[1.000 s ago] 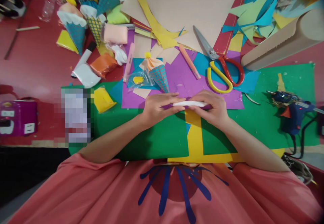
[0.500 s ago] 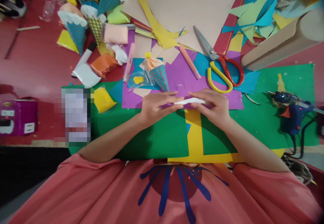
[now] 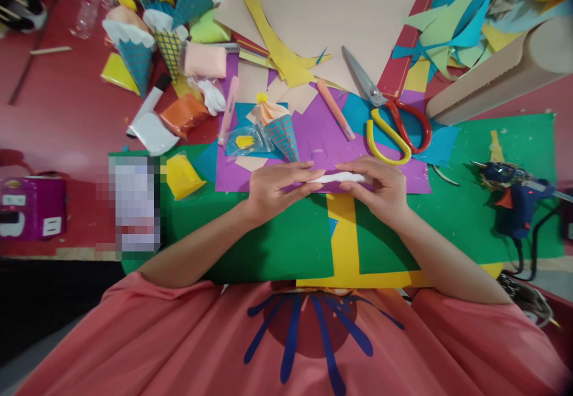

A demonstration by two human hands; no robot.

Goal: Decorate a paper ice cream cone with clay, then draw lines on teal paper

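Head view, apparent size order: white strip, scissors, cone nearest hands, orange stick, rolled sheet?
1. Rolled sheet
2. Scissors
3. Cone
4. Orange stick and white strip: too alike to rank; its ends may be hidden in the left hand and right hand.

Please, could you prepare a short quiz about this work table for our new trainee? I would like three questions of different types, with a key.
1. Open question: What do the left hand and the right hand hold between them?

2. True or false: The metal scissors with one red and one yellow handle lie to the left of the small blue paper cone with a peach top.

3. Multiple choice: Which thing lies on the flat green sheet, at the person's right?
A. The purple box
B. The dark-blue glue gun
C. The white-and-black marker

Key:
1. A thin, soft-looking white strip.
2. False; they lie to its right.
3. B.
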